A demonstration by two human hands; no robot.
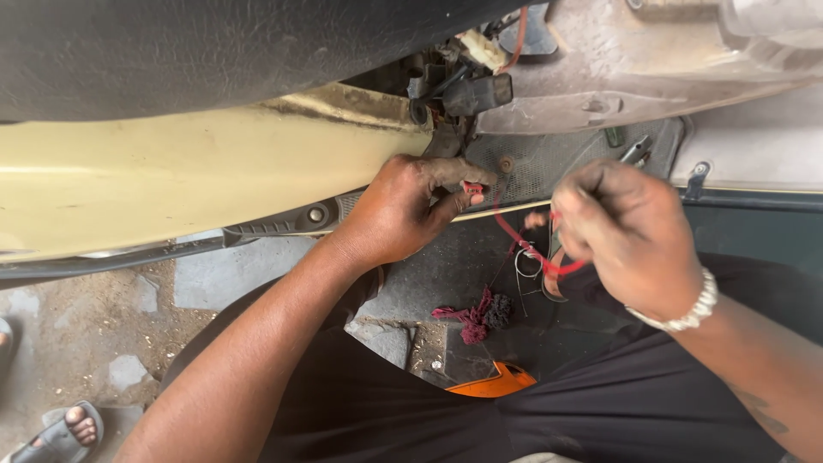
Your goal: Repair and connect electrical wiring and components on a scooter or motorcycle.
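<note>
My left hand (407,206) pinches one end of a thin red wire (514,231) against the footboard edge of a pale yellow scooter (171,171). My right hand (630,231), with a beaded bracelet on the wrist, grips the other part of the same wire, which loops between the two hands. Above my left hand an opening shows black connectors and wiring (459,86) under the black seat (171,51).
A dark red rag (476,317) and a small wire ring (527,261) lie on the ground below. An orange object (497,381) sits between my knees. Pliers (636,150) rest on the footboard mat. Another person's sandalled foot (73,429) is at bottom left.
</note>
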